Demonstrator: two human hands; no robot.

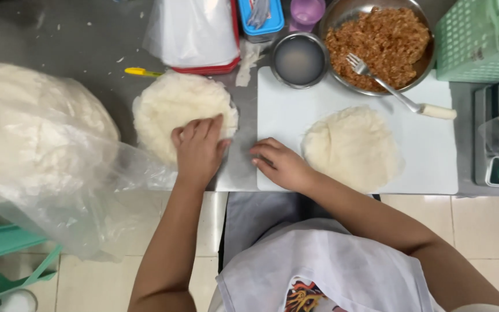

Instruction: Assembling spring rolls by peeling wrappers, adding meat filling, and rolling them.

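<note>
Left hand: lies flat, fingers spread narrow, on the near edge of a stack of round white wrappers on the grey tabletop.
Right hand: rests on the left edge of the white cutting board, fingers loosely curled, holding nothing.
Single wrapper: lies flat on the board, just beside the right hand.
Behind: a metal bowl of reddish-brown filling with a fork, and a small bowl of liquid.
Left: a plastic bag of wrappers.

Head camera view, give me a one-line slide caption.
Left hand presses a stack of round white wrappers; right hand rests on the white cutting board.
</note>
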